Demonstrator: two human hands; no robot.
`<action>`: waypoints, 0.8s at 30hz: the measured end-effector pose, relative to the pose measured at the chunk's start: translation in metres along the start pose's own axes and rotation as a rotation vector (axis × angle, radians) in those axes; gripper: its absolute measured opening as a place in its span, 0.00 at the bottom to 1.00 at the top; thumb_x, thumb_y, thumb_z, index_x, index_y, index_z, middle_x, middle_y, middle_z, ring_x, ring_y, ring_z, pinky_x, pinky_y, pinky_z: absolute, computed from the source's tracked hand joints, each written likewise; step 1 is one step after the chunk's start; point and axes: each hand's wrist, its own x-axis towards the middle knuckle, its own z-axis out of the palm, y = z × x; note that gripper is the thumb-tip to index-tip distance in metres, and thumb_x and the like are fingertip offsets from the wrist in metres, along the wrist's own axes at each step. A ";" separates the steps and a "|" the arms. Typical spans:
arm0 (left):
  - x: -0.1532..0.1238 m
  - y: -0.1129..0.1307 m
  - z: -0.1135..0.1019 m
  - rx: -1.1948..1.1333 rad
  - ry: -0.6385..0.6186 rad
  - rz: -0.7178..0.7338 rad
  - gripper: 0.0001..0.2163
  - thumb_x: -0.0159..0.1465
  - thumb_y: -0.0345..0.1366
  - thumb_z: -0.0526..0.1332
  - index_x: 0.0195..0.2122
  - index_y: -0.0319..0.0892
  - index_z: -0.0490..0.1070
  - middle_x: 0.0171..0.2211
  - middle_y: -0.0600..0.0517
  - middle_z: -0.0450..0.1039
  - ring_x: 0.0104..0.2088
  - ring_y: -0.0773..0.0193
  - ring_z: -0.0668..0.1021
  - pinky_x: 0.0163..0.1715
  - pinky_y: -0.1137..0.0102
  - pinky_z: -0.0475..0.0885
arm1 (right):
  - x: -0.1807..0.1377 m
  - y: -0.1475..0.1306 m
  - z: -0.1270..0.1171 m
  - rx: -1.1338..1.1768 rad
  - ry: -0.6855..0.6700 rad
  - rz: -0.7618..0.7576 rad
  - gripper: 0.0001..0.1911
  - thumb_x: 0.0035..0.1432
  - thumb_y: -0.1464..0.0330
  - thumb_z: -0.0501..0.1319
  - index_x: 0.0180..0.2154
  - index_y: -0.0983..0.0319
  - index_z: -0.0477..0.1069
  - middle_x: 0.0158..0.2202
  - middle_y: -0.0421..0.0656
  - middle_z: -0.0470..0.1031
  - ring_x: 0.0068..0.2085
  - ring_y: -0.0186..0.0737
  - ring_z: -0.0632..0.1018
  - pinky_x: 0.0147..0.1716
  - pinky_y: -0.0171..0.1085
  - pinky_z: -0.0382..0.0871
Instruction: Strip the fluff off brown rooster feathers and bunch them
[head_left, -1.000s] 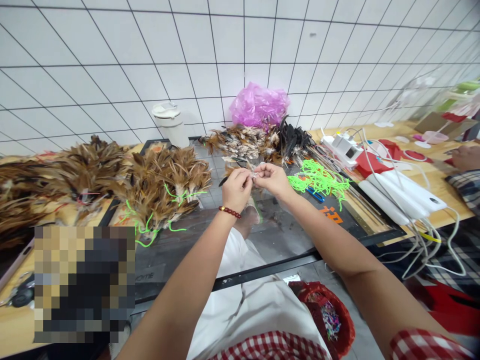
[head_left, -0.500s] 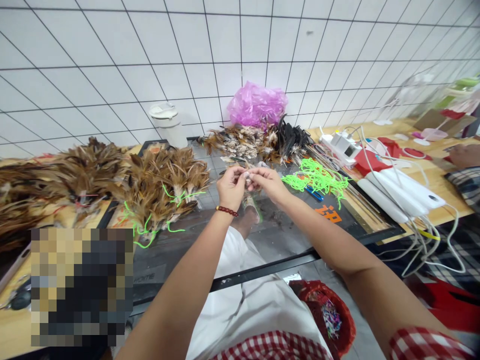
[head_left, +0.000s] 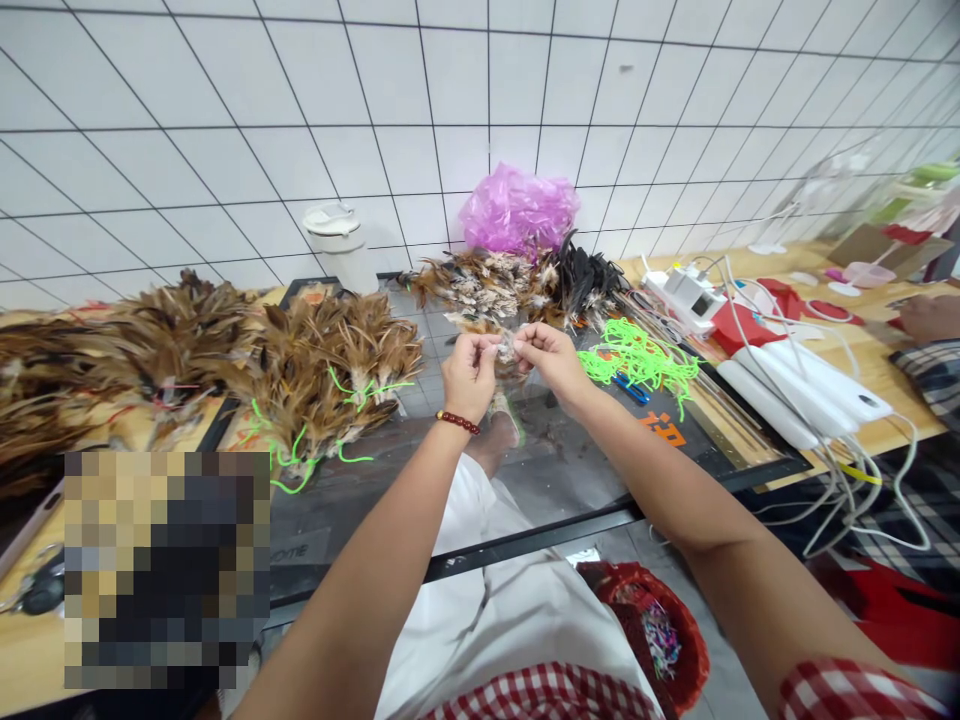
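Observation:
My left hand (head_left: 470, 372), with a dark red bead bracelet on the wrist, pinches a small pale feather (head_left: 506, 349) over the glass tabletop. Thumb and fingers of my right hand (head_left: 549, 358) close on the feather's other side, slightly apart from the left fingertips. Just behind both hands lies a pile of loose brown and cream feathers (head_left: 491, 285), with black feathers (head_left: 585, 283) at its right end. Bright green cords (head_left: 641, 360) lie in a tangle to the right of my right hand. Brown feather bundles (head_left: 330, 360), several tied with green cord, fill the left side.
A pink plastic bag (head_left: 519, 207) and a lidded white cup (head_left: 337, 240) stand by the tiled wall. On the right are a white charger (head_left: 696, 298), white power banks (head_left: 806, 385) with cables, and another person's hand (head_left: 930, 318). Below the table sits a red basket (head_left: 694, 655).
My hands have drawn a little apart, the right moving slightly right and up. The pale feather now shows between the fingertips. The view has shifted slightly.

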 end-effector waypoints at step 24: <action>-0.003 -0.003 0.003 0.063 -0.105 0.025 0.05 0.62 0.38 0.58 0.35 0.42 0.68 0.35 0.49 0.77 0.35 0.65 0.79 0.38 0.70 0.73 | -0.006 -0.002 0.000 -0.476 0.023 -0.264 0.07 0.54 0.65 0.59 0.29 0.62 0.70 0.26 0.39 0.70 0.25 0.31 0.67 0.27 0.32 0.62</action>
